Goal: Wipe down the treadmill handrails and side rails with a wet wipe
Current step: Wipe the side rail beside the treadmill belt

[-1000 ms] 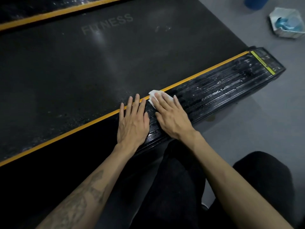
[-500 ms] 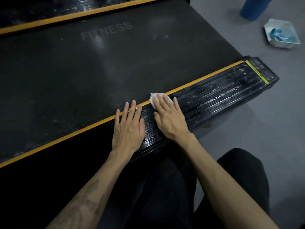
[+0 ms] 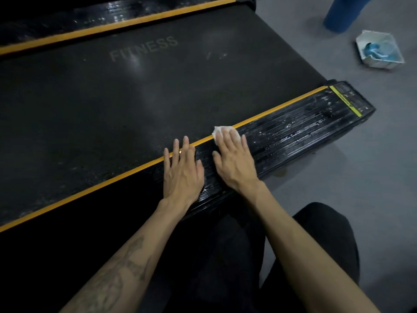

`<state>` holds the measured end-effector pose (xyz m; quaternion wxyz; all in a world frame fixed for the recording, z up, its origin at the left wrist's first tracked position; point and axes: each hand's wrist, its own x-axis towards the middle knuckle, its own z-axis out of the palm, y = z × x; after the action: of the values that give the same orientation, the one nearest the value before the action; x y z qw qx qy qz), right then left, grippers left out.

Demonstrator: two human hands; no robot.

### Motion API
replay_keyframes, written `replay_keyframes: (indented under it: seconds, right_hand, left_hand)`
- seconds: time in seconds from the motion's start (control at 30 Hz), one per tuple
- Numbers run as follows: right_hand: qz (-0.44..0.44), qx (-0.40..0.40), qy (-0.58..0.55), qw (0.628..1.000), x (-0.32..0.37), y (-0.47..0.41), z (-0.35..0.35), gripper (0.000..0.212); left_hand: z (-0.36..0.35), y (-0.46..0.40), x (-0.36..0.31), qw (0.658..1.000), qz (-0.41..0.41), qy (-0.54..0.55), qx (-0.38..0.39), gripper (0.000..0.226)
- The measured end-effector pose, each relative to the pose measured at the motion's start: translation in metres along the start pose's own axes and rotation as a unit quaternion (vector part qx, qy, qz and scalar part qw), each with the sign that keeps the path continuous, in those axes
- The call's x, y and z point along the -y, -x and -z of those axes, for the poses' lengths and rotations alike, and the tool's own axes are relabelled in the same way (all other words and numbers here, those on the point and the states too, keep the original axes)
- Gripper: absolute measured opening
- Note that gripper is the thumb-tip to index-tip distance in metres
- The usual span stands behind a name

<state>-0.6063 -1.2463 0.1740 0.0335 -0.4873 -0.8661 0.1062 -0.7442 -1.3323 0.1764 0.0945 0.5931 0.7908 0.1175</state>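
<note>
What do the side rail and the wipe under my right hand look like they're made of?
Side rail: looks like hard black plastic, ribbed lengthwise, glossy with wet streaks; possibly rubber-coated. Wipe: thin white nonwoven cloth or paper, crumpled soft under the right hand.

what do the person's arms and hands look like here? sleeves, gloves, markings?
Both forearms are bare: no sleeves reach into view. The left hand and right hand wear no gloves, and no rings, watch or wristbands show. The left forearm carries a dark tattoo along its upper side; its design is too blurred to read. The right forearm shows no markings.
</note>
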Motion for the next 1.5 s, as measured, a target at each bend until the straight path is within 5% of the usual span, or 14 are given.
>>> replay_keyframes:
  seconds: [0.13,0.33,0.53,0.7,0.9,1.1,1.27,1.5]
  right_hand:
    - [0.092,0.019,0.001,0.996,0.004,0.007,0.000,0.067]
    - [-0.013,-0.011,0.016,1.000,-0.029,-0.008,0.007,0.066]
    - [0.070,0.033,0.017,0.997,-0.019,0.002,0.012,0.075]
    - [-0.027,-0.009,0.022,0.999,-0.040,-0.004,0.011,0.073]
    - [0.054,0.023,0.015,0.998,-0.024,0.009,0.012,0.072]
    - [-0.036,0.005,0.026,0.999,-0.043,-0.001,0.015,0.079]
    - [0.054,0.030,-0.003,0.998,-0.019,0.011,0.011,0.074]
    - [-0.025,-0.008,0.007,1.000,-0.036,0.012,0.009,0.072]
  left_hand:
    - [-0.006,-0.003,-0.013,1.000,0.023,-0.012,-0.010,0.059]
    - [-0.011,-0.005,-0.011,0.999,-0.011,-0.040,-0.035,0.055]
    - [-0.014,-0.007,-0.012,0.997,-0.013,-0.058,-0.040,0.060]
    - [-0.015,-0.006,-0.011,0.996,-0.035,-0.071,-0.036,0.059]
    - [-0.015,-0.007,-0.012,0.996,-0.050,-0.069,-0.031,0.061]
    - [-0.016,-0.007,-0.013,0.996,-0.055,-0.067,-0.030,0.060]
    - [-0.015,-0.008,-0.013,0.996,-0.061,-0.062,-0.022,0.062]
    - [-0.016,-0.007,-0.015,0.997,-0.061,-0.048,-0.023,0.062]
